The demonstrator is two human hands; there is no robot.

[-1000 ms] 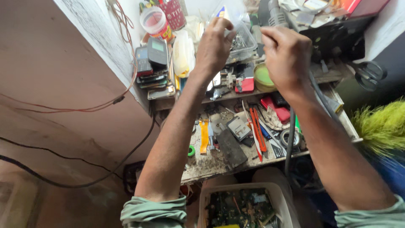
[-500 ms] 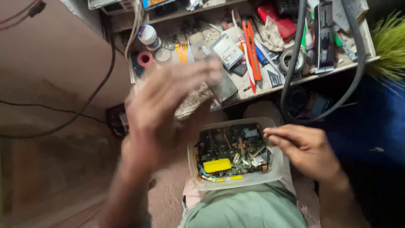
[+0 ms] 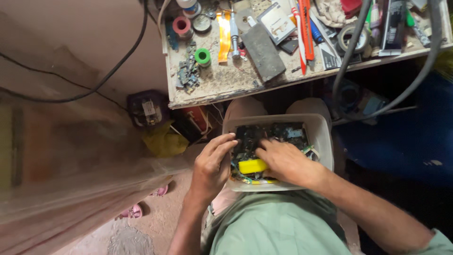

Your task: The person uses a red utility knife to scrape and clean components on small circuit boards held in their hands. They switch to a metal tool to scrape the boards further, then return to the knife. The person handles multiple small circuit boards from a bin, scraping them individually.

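Observation:
A translucent plastic tub (image 3: 322, 137) rests on my lap, filled with dark circuit boards (image 3: 278, 133) and a yellow block (image 3: 252, 166). My left hand (image 3: 212, 165) lies on the tub's left rim, its fingertips reaching over the edge onto the boards. My right hand (image 3: 283, 160) is down inside the tub, fingers spread over the boards just right of the yellow block. Whether either hand grips a part is hidden by the fingers.
A cluttered workbench (image 3: 207, 89) stands just beyond my knees, with tape rolls (image 3: 203, 55), a grey block (image 3: 263, 52), orange-handled tools (image 3: 304, 28) and small parts. Thick black cables (image 3: 351, 47) hang over its right side. A dark box (image 3: 147, 107) sits on the floor at left.
Both hands came down from the upper shelves to the tub on my lap. My left hand, blurred in mid-air half a second ago, now rests on the tub's rim.

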